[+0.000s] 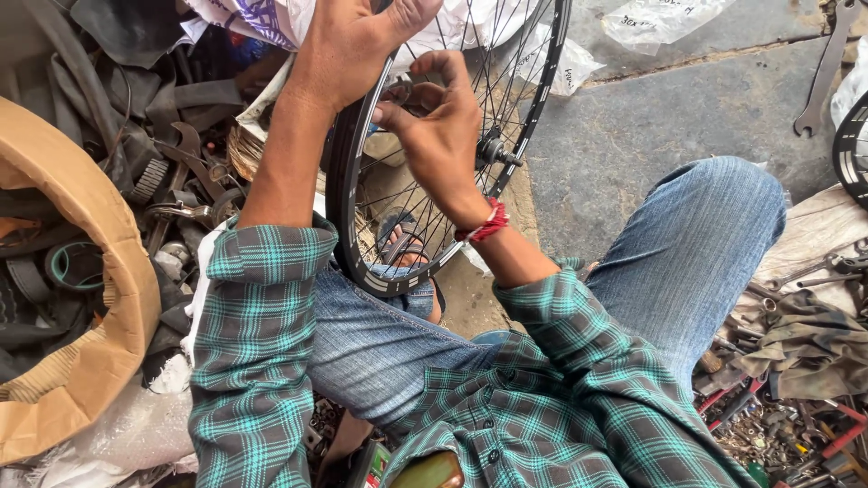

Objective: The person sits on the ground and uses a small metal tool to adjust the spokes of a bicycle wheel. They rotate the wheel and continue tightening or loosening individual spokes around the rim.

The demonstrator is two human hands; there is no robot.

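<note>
A black bicycle wheel (pixel 345 194) with thin spokes stands upright between my knees, its rim resting on my left thigh. My left hand (pixel 348 50) grips the rim near the top from the left side. Inside the spokes, my right hand (pixel 438 126) pinches a small metal tool (pixel 404 90) close to the rim. A red thread band circles my right wrist. The hub (pixel 495 149) sits just right of my right hand. The top of the wheel is cut off by the frame's edge.
A cardboard box (pixel 86 298) with rubber tubes and wrenches lies at the left. Scrap tools and rags (pixel 796 361) pile at the right. A spanner (pixel 825 72) and plastic bags (pixel 655 18) lie on the stone floor beyond.
</note>
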